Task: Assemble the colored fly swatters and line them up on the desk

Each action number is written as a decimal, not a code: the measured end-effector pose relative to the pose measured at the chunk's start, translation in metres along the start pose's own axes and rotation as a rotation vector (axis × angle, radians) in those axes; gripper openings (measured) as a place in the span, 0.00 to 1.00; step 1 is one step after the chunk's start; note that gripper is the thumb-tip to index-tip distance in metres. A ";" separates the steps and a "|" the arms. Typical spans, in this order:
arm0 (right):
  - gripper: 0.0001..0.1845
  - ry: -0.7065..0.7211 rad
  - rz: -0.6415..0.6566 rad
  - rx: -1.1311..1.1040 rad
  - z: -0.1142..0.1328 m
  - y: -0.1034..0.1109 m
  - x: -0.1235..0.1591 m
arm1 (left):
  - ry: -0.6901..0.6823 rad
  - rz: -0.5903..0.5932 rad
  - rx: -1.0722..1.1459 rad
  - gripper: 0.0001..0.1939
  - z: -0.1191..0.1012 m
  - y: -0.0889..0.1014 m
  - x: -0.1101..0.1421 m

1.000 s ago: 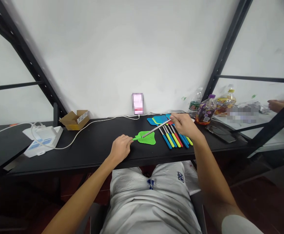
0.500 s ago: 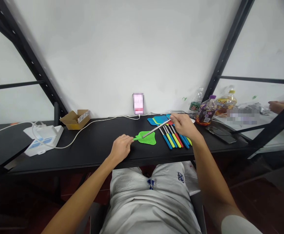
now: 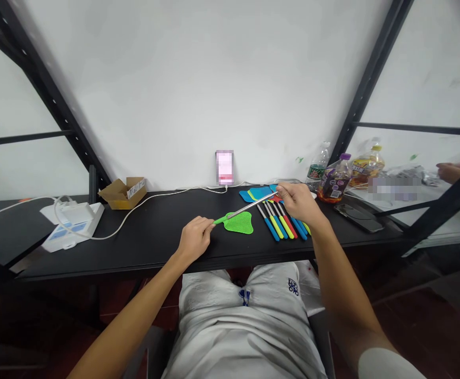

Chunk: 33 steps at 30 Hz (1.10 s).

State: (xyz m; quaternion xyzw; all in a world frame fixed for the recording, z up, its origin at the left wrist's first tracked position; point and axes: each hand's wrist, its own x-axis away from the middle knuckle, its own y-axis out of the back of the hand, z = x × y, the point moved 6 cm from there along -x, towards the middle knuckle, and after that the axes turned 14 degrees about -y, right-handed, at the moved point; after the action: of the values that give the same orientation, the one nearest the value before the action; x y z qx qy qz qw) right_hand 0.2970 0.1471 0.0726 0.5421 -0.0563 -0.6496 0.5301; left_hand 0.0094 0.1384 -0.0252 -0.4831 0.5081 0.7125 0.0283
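Observation:
My left hand [image 3: 195, 239] is closed on a narrow green plastic piece of a fly swatter, just left of its green mesh head [image 3: 238, 222], which is over the black tabletop. My right hand [image 3: 297, 201] pinches the upper end of a thin metal rod [image 3: 252, 205]. That rod slants down to the left across the edge of the mesh head and lines up with the green piece at my left fingers. Whether the two are joined I cannot tell. Below my right hand lie several fly swatters with blue, yellow and red handles [image 3: 289, 226], partly hidden by it.
A phone [image 3: 225, 167] leans on the wall with a white cable. An open cardboard box [image 3: 123, 193] and a white power strip box [image 3: 74, 226] sit left. Drink bottles [image 3: 334, 179] and a dark phone [image 3: 358, 218] are right. Another person's hand [image 3: 453, 172] shows far right.
The metal rod's lower end has moved slightly left and up, and now lines up with the green piece at my left hand. Both hands have barely moved.

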 end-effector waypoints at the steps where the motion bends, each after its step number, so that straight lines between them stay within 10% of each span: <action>1: 0.21 -0.009 -0.003 0.000 -0.001 0.000 0.000 | 0.002 -0.005 0.004 0.13 0.000 0.000 0.000; 33: 0.22 -0.025 0.189 0.051 0.005 -0.040 -0.001 | -0.058 -0.042 -0.007 0.12 -0.004 0.002 0.000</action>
State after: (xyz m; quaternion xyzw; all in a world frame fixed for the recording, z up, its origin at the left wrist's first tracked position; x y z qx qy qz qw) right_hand 0.2679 0.1626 0.0492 0.5395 -0.1305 -0.6017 0.5744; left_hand 0.0112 0.1341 -0.0238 -0.4727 0.4943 0.7274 0.0562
